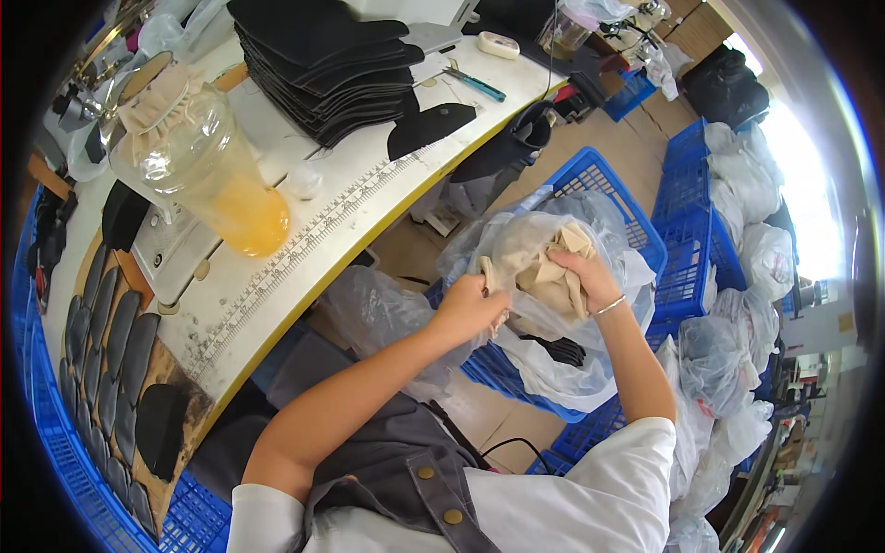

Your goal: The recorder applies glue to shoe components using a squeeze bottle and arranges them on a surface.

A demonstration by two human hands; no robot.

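Observation:
Over a blue plastic basket [595, 180] on my right, both my hands work at a clear plastic bag [516, 235] with crumpled beige fabric pieces [550, 281] in it. My left hand [470, 306] is closed on the bag's near left edge, where a strip of beige also sticks up. At the bag's right side, my right hand [590, 276] grips the beige pieces, thumb on top. Below the bag, black pieces [553, 348] lie in the basket among more clear plastic.
The white worktable [277, 323] with a printed ruler carries a jar of yellow liquid [249, 217], stacked black pieces [323, 74] and a teal cutter [475, 85]. Dark oval pieces [115, 341] cover a board at left. Blue crates [687, 240] and filled plastic bags [719, 364] line the right.

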